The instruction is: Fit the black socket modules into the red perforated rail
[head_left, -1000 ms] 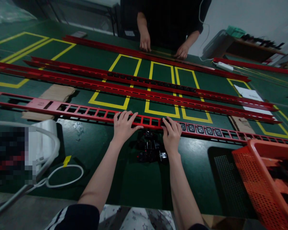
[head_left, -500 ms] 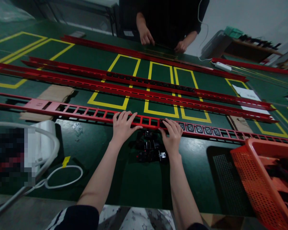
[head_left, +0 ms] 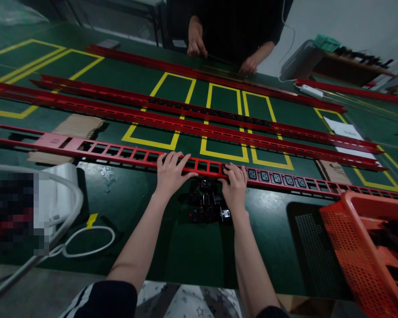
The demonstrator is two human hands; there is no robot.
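A long red metal strip with a row of rectangular cut-outs lies across the green table in front of me. My left hand rests flat on it, fingers spread over empty cut-outs. My right hand has its fingers curled down onto the strip, pressing on a black socket module that they mostly hide. To the right of that hand, several black sockets sit seated in the strip. A small heap of loose black sockets lies on the table between my wrists.
More red strips lie parallel farther back. A person in dark clothes stands across the table, hands on the far strip. An orange mesh basket sits at the right, white cable and white device at the left.
My hands stay on the strip almost unmoved; my right fingers shifted slightly. The person opposite lifted and moved their left-side hand along the far strip.
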